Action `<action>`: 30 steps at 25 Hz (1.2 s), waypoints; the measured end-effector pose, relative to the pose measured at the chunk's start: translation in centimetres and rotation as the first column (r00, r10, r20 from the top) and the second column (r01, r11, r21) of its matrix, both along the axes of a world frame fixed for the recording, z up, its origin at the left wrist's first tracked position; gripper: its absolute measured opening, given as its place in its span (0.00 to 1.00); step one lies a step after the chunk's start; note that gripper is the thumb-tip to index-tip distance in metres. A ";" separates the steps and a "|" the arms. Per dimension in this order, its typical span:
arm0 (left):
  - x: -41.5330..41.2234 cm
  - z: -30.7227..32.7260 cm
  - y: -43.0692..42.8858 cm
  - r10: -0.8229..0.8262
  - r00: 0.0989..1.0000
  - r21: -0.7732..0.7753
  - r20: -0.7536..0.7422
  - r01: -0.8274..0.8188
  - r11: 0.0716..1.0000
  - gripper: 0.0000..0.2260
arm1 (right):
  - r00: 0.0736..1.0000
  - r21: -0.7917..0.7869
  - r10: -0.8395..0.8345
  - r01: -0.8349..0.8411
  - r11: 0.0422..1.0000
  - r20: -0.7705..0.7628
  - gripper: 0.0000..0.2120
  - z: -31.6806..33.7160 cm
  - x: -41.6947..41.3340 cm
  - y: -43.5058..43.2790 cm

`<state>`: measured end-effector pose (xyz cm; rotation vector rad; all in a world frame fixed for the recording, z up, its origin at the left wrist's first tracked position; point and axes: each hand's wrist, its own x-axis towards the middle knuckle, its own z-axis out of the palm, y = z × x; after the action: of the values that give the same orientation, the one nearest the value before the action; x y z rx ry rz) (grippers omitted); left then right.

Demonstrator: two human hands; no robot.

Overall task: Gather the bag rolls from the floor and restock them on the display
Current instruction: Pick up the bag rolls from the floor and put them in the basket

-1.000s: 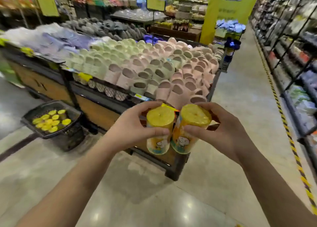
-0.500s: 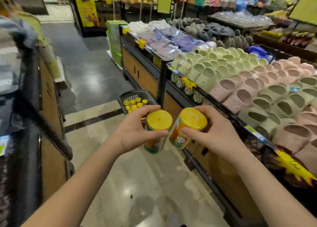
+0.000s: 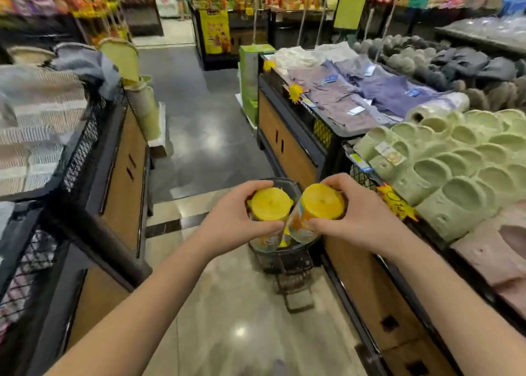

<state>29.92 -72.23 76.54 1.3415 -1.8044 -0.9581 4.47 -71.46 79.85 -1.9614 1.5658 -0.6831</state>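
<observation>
My left hand (image 3: 236, 219) grips a yellow-topped bag roll (image 3: 269, 205) with a printed cartoon label. My right hand (image 3: 358, 213) grips a second yellow-topped bag roll (image 3: 323, 202), tilted toward the first. Both rolls are held side by side in mid air, above a black plastic basket (image 3: 284, 254) that stands on the floor against the display table. The rolls and my hands hide most of the basket's inside; a bit of yellow shows between them.
On the right, a display table (image 3: 367, 290) holds green slippers (image 3: 455, 162), pink slippers (image 3: 495, 250), folded clothes (image 3: 370, 91) and a clear plastic roll (image 3: 438, 105). On the left stands a mesh-sided table (image 3: 85, 153) with folded textiles. A tiled aisle (image 3: 205, 136) runs between them.
My view has swung left and moved along the slipper table toward the basket. The basket now lies right below my hands. Both hands still hold the two rolls together.
</observation>
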 end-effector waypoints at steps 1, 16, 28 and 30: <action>-0.2 -0.2 -2.6 0.011 1.000 0.003 -0.010 -0.011 1.000 0.33 | 1.000 0.007 0.016 -0.016 1.000 -0.015 0.30 0.0 -0.3 -2.9; -0.8 -8.8 -36.8 -0.251 0.958 0.123 0.140 0.235 0.964 0.30 | 0.986 0.215 -0.084 0.114 0.970 -0.145 0.30 -9.2 0.1 -29.6; -7.4 -31.3 -54.4 -0.387 0.881 0.307 0.271 0.302 0.902 0.33 | 0.913 0.334 -0.289 0.378 0.863 -0.288 0.33 -31.1 -2.1 -42.5; -8.6 -37.6 -55.7 -0.367 0.880 0.294 0.303 0.280 0.914 0.33 | 0.913 0.366 -0.306 0.392 0.844 -0.270 0.31 -37.7 -2.6 -43.2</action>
<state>21.29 -127.92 38.92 1.4559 -2.3038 -1.2081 1.84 -114.62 42.18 -1.4762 2.0327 -0.2506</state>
